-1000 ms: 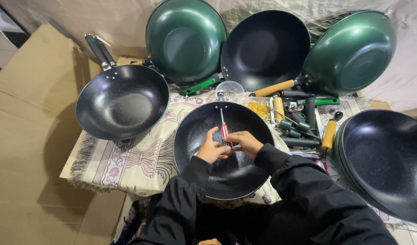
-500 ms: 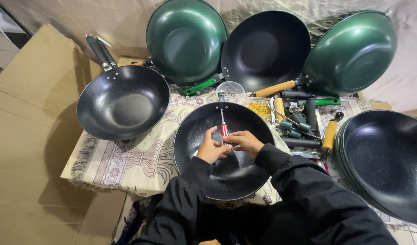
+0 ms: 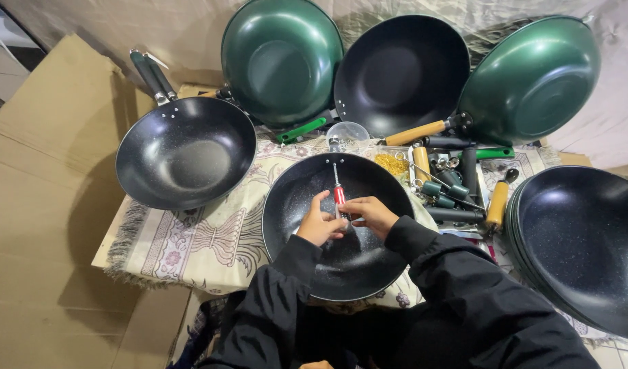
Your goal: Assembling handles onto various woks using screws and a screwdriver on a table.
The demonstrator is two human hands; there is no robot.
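Observation:
A black speckled wok (image 3: 307, 188) lies on the patterned cloth in front of me. Both hands are inside it. My right hand (image 3: 372, 214) grips a screwdriver (image 3: 338, 187) with a red handle, its metal shaft pointing toward the wok's far rim. My left hand (image 3: 317, 223) pinches the lower end of the same handle. Both sleeves are black.
Another black wok (image 3: 184, 154) with a dark handle sits at the left. Two green woks (image 3: 280, 58) (image 3: 532, 78) and a black one (image 3: 399, 72) lean at the back. Stacked black woks (image 3: 580, 246) lie right. Loose handles (image 3: 457, 178), a small clear bowl (image 3: 348, 132) and yellow small parts (image 3: 386, 164) crowd the middle. Cardboard (image 3: 40, 205) surrounds the table.

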